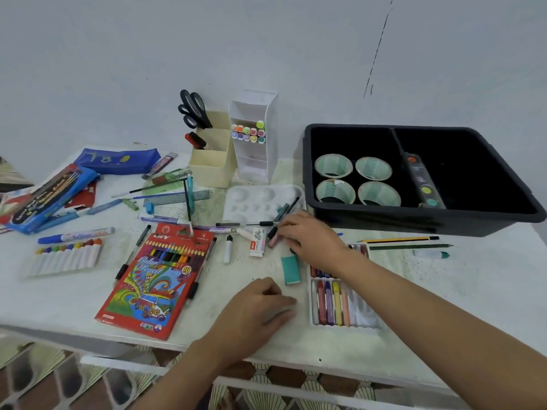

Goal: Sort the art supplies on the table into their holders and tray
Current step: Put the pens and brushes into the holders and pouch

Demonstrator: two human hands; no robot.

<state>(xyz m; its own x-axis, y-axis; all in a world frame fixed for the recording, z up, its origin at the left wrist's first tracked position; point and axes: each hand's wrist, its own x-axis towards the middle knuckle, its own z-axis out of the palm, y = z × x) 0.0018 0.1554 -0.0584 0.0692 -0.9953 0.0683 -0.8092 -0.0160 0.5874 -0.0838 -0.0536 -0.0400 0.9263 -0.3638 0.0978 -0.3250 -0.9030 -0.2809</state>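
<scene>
Teal eraser [291, 269] lies between the 2 hands. Left hand [260, 309] rests on the white table [473, 291], fingers loosely curled, holding nothing. Right hand [313, 241] is stretched forward, fingertips on a pink pen [273, 238]; grip or mere touch, cannot tell. Staples box [257, 244] sits just left of those fingertips. Crayon tray [340, 303] lies under the right forearm. Red pencil box [159, 279] lies left of the left hand. Black tray [426, 223] stands beyond the right hand, 4 tape rolls [334, 167] inside. Cream holder [211, 170] and white holder [254, 164] stand further off, beyond and left of the right hand.
</scene>
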